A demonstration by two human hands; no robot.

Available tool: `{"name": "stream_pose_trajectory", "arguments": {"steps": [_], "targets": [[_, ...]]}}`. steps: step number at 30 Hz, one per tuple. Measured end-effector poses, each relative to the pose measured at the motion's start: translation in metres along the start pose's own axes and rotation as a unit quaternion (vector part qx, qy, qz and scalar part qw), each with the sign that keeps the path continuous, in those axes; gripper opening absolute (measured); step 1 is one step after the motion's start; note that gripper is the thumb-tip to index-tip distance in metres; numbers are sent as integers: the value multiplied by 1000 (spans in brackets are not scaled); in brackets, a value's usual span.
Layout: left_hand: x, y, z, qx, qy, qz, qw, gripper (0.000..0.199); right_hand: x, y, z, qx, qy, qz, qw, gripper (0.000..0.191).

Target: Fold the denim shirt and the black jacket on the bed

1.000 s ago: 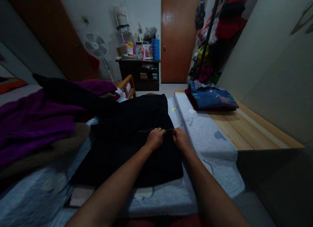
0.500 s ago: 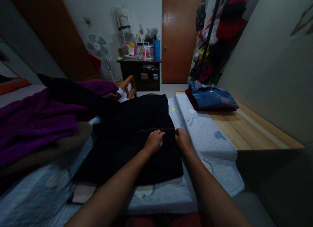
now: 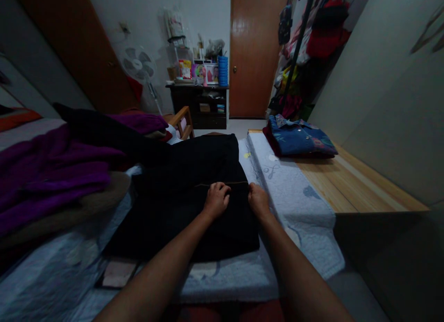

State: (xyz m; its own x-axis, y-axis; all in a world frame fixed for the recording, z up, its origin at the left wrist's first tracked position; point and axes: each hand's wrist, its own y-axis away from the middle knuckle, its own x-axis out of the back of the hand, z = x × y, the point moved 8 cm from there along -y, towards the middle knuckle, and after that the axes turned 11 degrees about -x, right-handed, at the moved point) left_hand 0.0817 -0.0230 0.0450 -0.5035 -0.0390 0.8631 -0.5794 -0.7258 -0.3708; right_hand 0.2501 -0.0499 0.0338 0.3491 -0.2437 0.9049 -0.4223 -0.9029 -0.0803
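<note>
A black garment (image 3: 166, 206) lies spread over a pale blue patterned cover (image 3: 239, 276), with a thin brownish line running across it. My left hand (image 3: 217, 199) rests on the garment just below that line, its fingers curled against the cloth. At the garment's right edge, by the end of the line, my right hand (image 3: 258, 199) is closed in a pinch on the fabric. One part of the black cloth stretches to the upper left over purple clothing (image 3: 52, 174).
A folded blue denim garment (image 3: 301, 135) sits on a dark red one on the wooden surface (image 3: 333, 188) at the right. A flat dark-edged item (image 3: 120, 273) lies at the lower left. Farther back are a fan (image 3: 138, 63), a dark cabinet (image 3: 180, 105) and a door (image 3: 255, 54).
My left hand has shifted slightly to the left along the cloth. My right hand keeps its place at the garment's edge.
</note>
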Motion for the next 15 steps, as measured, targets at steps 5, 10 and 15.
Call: {"name": "stream_pose_trajectory", "arguments": {"steps": [5, 10, 15], "targets": [[7, 24, -5, 75, 29, -10, 997, 37, 8, 8, 2, 24, 8, 3, 1000, 31], [16, 47, -6, 133, 138, -34, 981, 45, 27, 30, -20, 77, -59, 74, 993, 40], [17, 57, 4, 153, 278, -32, 948, 37, 4, 54, -49, 155, -4, -3, 988, 50]]}}
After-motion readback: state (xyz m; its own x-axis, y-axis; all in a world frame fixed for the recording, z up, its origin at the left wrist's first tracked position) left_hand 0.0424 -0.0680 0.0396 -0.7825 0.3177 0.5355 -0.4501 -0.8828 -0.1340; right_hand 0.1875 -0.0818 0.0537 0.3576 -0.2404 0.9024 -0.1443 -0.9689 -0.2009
